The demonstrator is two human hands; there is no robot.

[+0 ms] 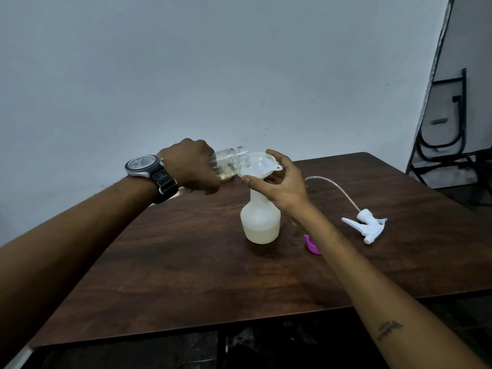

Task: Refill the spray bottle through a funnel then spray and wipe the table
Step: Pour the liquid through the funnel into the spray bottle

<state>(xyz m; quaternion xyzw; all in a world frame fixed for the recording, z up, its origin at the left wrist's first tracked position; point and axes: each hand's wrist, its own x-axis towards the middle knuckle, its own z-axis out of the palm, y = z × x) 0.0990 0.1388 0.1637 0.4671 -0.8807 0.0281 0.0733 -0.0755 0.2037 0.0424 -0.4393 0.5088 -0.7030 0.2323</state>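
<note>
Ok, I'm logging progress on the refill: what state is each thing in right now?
Spray bottle: uncapped, upright, pale liquid low inside.
Funnel: seated in the bottle's neck, right hand holding its rim.
Jar: tipped over funnel, nearly empty, gripped by left hand.
Trigger head: off, lying on table.
Purple cap: off, lying on table.

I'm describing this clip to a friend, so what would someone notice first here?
The left hand tips a clear jar over a white funnel that the right hand steadies on the spray bottle mid-table. The detached trigger sprayer lies to its right on the dark wooden table.
</note>
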